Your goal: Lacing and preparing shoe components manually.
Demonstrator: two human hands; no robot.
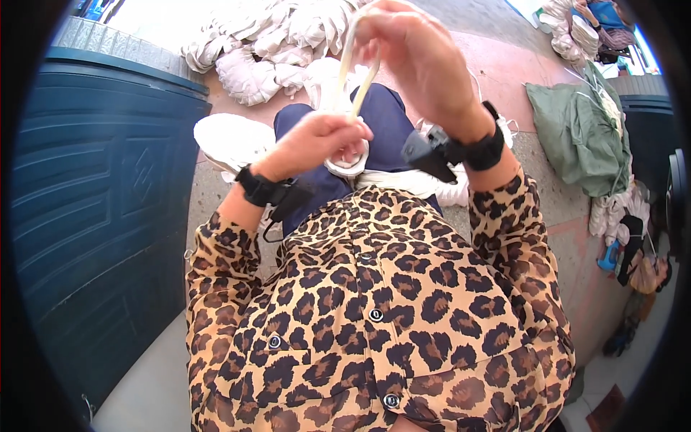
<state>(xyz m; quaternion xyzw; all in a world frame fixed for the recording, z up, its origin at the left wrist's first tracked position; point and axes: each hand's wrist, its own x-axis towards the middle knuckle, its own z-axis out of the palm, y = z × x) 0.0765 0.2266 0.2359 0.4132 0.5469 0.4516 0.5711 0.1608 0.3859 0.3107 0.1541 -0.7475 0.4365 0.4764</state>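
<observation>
My right hand (425, 68) is raised above my lap, its fingers closed on the upper part of a pale cream strip (367, 88). The strip hangs in a narrow loop down to my left hand (320, 140). That hand is closed too, its fingertips curled at the strip's lower end. Just under the left fingers is a white piece with a rounded rim (348, 171); whether it joins the strip I cannot tell. Dark blue trousers (392, 129) cover my knees beneath both hands. Black straps with small devices circle both wrists.
A heap of white fabric pieces (252, 68) lies beyond my knees, with a white rounded thing (234, 142) nearer on the left. Blue panelled doors (108, 158) stand at left. To the right are a green sack (576, 137), mixed items and another person (601, 14) farther back.
</observation>
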